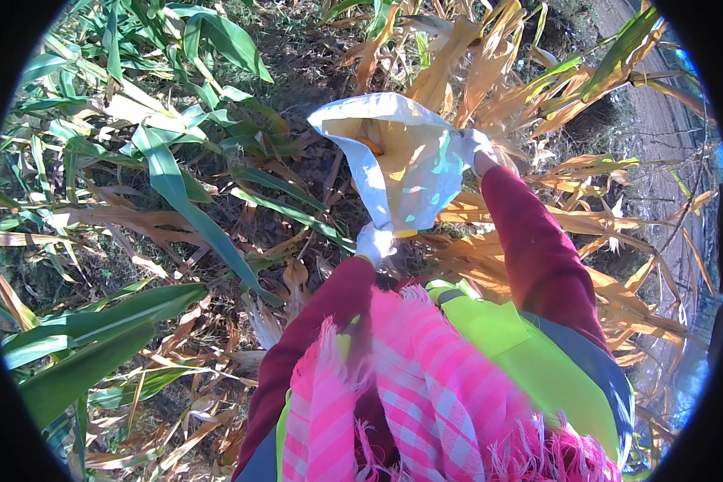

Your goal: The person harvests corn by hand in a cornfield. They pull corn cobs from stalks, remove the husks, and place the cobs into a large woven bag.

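Note:
A pale woven sack (431, 175) hangs before me with its mouth spread wide. My left hand (375, 243), in a white glove, grips the near edge of the rim. On the right, my gloved right hand (475, 147) holds the rim's other side. Inside the sack lies an orange-yellow object (370, 146), possibly an ear of corn; the rest of the contents is unclear. The fingertips of both hands are partly hidden by the fabric and the gloves.
Green maize leaves (175, 187) reach in from the left. Dry tan maize leaves (578, 181) stand close to my right arm. Dry husks and litter (205, 337) cover the ground at lower left. A dirt track (663, 138) runs along the far right.

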Demonstrator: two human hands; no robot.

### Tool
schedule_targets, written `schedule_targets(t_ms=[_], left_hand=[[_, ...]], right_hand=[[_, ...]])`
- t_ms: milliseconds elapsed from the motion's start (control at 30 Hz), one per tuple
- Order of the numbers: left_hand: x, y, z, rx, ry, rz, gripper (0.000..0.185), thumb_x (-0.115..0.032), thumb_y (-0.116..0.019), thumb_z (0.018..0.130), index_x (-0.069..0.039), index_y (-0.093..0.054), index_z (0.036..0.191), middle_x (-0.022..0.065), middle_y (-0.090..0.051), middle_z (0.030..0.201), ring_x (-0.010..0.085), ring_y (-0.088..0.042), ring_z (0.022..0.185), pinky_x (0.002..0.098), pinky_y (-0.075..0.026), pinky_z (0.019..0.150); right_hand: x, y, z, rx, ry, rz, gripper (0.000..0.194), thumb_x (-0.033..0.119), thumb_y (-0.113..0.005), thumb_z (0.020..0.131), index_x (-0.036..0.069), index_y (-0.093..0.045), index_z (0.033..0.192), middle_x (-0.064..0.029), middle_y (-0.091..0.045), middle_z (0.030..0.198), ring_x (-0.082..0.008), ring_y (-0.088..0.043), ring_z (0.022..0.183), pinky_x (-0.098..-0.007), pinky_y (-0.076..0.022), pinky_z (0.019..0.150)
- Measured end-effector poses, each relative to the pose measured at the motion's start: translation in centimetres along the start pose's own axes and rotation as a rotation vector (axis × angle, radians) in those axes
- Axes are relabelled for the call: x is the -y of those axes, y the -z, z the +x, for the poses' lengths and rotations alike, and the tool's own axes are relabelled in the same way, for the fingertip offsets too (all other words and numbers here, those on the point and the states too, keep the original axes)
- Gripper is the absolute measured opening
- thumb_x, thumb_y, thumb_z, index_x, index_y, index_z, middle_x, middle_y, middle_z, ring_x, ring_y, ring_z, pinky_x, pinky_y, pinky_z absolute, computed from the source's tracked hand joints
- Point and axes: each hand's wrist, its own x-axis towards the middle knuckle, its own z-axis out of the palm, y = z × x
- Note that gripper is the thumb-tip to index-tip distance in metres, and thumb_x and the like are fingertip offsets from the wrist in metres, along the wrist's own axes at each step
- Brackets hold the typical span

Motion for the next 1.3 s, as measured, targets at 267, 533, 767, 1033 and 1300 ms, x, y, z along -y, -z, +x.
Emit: schedule_targets(t_ms=[267, 533, 767, 1033, 1300], left_hand=[[-19.8, 12.4, 0.9, -0.519, -0.739, -0.177, 0.023, -0.021, -0.066, 0.106, 0.001, -0.070, 0.108, 0.0089, -0.074, 0.089, 0.0182, -0.072, 0.067, 0.0310, -0.059, 0.059], [-29.4, 18.5, -1.6, -0.448, -0.915, -0.627, 0.017, -0.016, -0.062, 0.109, -0.005, -0.070, 0.119, 0.0025, -0.071, 0.092, 0.0124, -0.068, 0.076, 0.0283, -0.057, 0.065], [-32.5, 24.1, -7.1, -0.235, -1.113, -0.771, 0.017, -0.014, -0.061, 0.108, -0.006, -0.068, 0.122, 0.0045, -0.073, 0.106, 0.0153, -0.072, 0.087, 0.0298, -0.061, 0.075], [-30.1, 33.0, -11.3, -0.507, -1.212, -0.838, 0.028, -0.018, -0.060, 0.111, 0.001, -0.065, 0.131, 0.0102, -0.075, 0.102, 0.0194, -0.074, 0.081, 0.0308, -0.062, 0.071], [-14.3, 25.9, -13.8, -0.920, -0.598, -0.420, 0.068, -0.024, -0.067, 0.104, 0.005, -0.041, 0.159, 0.0164, -0.064, 0.140, 0.0196, -0.063, 0.122, 0.0336, -0.050, 0.103]], right_hand=[[4.5, 6.7, 2.4, -0.027, 0.025, 1.023, 0.042, 0.040, -0.057, 0.110, 0.002, -0.072, 0.122, -0.0113, -0.078, 0.094, -0.0209, -0.075, 0.071, -0.0330, -0.0605, 0.064], [12.9, 7.1, 1.9, 0.027, 0.254, 1.309, 0.042, 0.036, -0.056, 0.112, -0.001, -0.069, 0.126, -0.0166, -0.077, 0.108, -0.0257, -0.078, 0.086, -0.0338, -0.0637, 0.075], [19.6, 6.8, -1.6, 0.024, 0.360, 1.394, 0.041, 0.034, -0.056, 0.112, 0.000, -0.066, 0.131, -0.0156, -0.075, 0.114, -0.0258, -0.077, 0.091, -0.0354, -0.0633, 0.082], [27.5, 6.0, -5.0, 0.161, 0.457, 1.256, 0.043, 0.035, -0.058, 0.110, -0.001, -0.070, 0.129, -0.0130, -0.076, 0.111, -0.0204, -0.074, 0.096, -0.0338, -0.0610, 0.084], [39.7, -13.4, -2.9, 0.625, 0.180, 0.823, 0.046, 0.039, -0.063, 0.101, -0.002, -0.071, 0.120, -0.0115, -0.076, 0.107, -0.0196, -0.074, 0.096, -0.0375, -0.0612, 0.075]])
